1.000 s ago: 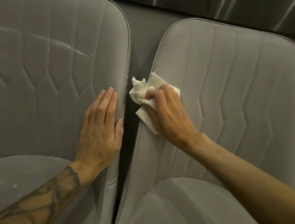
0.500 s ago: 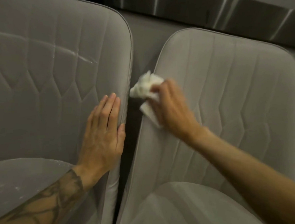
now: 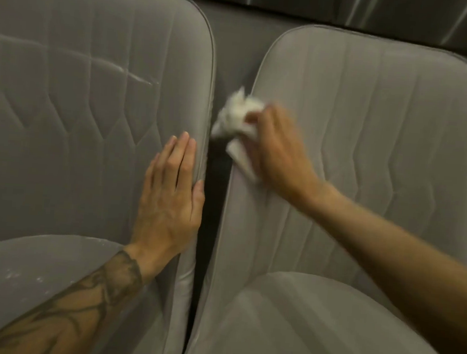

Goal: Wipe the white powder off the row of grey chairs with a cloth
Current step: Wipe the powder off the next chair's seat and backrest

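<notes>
Right-hand fingers (image 3: 267,119) are curled round a cloth (image 3: 236,112).
Left hand (image 3: 168,208) is laid flat on a grey chair (image 3: 77,125), powder (image 3: 135,77) streaked above its fingers.

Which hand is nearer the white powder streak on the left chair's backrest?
Left. The left hand lies flat on that backrest, below and right of the streak; the right hand grips the cloth on the other chair, across the gap.

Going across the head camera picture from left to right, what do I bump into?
Left grey chair back → left hand lying flat on it → white cloth → right hand holding the cloth → right grey chair back.
</notes>
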